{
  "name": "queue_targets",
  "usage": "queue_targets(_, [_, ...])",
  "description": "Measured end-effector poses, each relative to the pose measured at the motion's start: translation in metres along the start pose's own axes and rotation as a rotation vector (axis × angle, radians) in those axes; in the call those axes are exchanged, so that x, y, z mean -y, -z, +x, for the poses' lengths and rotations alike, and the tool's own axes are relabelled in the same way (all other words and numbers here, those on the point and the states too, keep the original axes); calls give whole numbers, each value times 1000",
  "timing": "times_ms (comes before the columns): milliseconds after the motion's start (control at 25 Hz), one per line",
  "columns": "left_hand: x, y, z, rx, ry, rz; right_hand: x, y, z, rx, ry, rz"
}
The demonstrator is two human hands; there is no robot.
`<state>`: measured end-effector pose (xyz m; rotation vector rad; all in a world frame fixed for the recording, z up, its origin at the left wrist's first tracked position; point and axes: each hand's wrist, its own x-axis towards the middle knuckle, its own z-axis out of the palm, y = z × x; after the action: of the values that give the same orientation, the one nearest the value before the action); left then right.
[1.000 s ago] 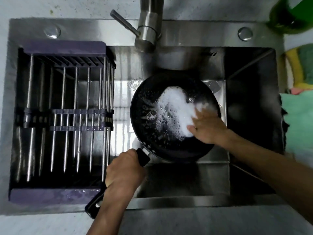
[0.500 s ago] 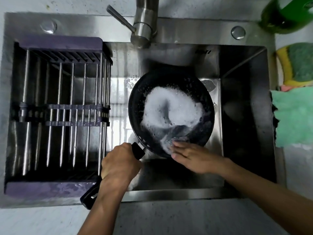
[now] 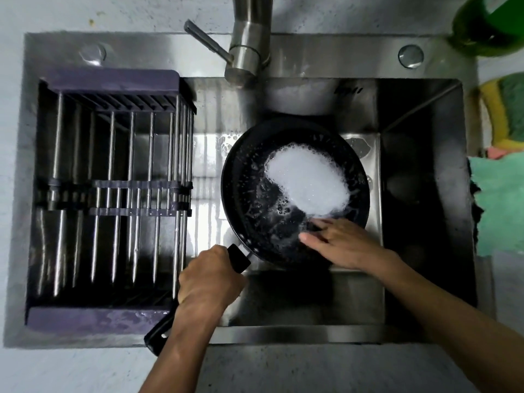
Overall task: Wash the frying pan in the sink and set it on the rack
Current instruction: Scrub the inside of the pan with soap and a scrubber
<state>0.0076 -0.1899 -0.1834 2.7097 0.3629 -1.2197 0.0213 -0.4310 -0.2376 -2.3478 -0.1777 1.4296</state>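
A black frying pan [image 3: 249, 194] sits low in the steel sink [image 3: 419, 180], with a big patch of white foam [image 3: 309, 182] in its upper right half. My left hand [image 3: 209, 276] is closed around the pan's black handle [image 3: 239, 258], which points down-left over the sink's front edge. My right hand [image 3: 343, 242] lies flat on the pan's lower right inside, fingers stretched toward the left. A dark patch shows under the fingertips; I cannot tell whether it is a scrubber. The purple-framed metal rack [image 3: 113, 188] fills the sink's left part.
The faucet [image 3: 249, 43] stands at the back, above the pan, with no water running. On the counter at the right are a green bottle [image 3: 487, 26], a yellow-green sponge [image 3: 507, 109] and a green cloth [image 3: 502, 205].
My right hand swept from the pan's right side down to its lower edge and now sits at the lower right. The foam has gathered into one patch at the upper right. My left hand kept its grip.
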Motion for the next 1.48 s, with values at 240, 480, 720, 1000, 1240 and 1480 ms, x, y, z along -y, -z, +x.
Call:
queue_targets(240, [-1, 0, -1, -5, -11, -4, 40, -5, 70, -199, 86, 133])
queue_targets(480, [0, -3, 0, 15, -12, -3, 38, 23, 108, -371, -7, 149])
queue_targets(720, [-1, 1, -1, 40, -6, -5, 66, 1, 87, -246, 247, 47])
queue_targets(1000, [-1, 3, 0, 43, 0, 20, 57, -18, 53, -131, 63, 88])
queue_targets(1240, [-1, 1, 0, 34, 7, 4, 22, 17, 84, -362, -165, 96])
queue_targets(1480, [-2, 1, -1, 39, 0, 17, 81, 27, 118, -380, 254, 411])
